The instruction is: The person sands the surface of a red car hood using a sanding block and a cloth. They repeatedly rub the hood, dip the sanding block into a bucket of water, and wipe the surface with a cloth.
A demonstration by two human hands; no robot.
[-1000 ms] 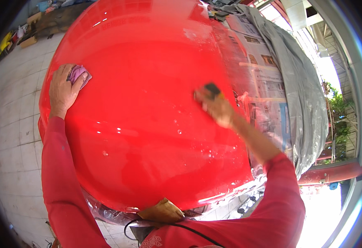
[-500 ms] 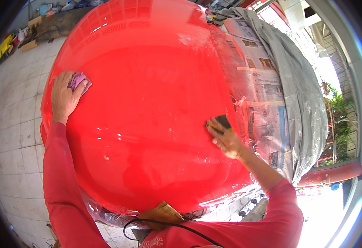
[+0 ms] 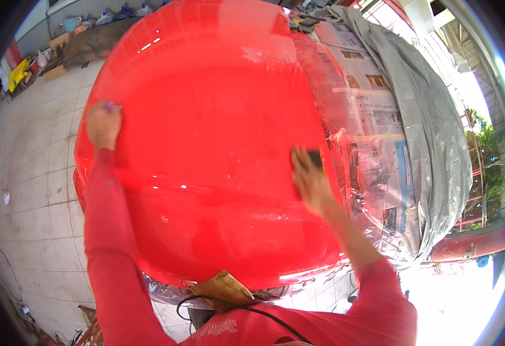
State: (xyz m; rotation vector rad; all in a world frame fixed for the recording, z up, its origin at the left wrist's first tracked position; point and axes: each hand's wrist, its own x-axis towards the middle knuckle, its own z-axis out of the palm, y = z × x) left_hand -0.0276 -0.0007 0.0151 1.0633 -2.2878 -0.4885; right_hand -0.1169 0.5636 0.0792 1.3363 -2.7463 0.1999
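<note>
A glossy red car panel (image 3: 206, 115) fills the middle, with pale flecks on its surface. Near its left edge my left hand (image 3: 103, 124) grips a crumpled purple cloth (image 3: 110, 106), mostly hidden by the hand. Toward the panel's right side my right hand (image 3: 310, 179) is closed on a dark block with yellow on it (image 3: 316, 160), flat against the paint; motion blurs both. Along the right border run newspaper and clear film masking (image 3: 373, 118), then a grey plastic sheet (image 3: 423, 138). A brown paper piece (image 3: 218, 286) and a black cord (image 3: 272, 317) lie by my body.
Pale floor tiles (image 3: 39, 190) run along the left. Bags, boxes and a yellow object (image 3: 19, 74) sit at the back left. Small dark items (image 3: 307, 23) rest on the masked area's far end. A red beam (image 3: 472, 242) and greenery (image 3: 477, 144) are at the right.
My right hand with the block moved toward me, then slightly away again. My left hand has shifted slightly with the cloth, now more covered. The view has swung, shifting the panel rightward.
</note>
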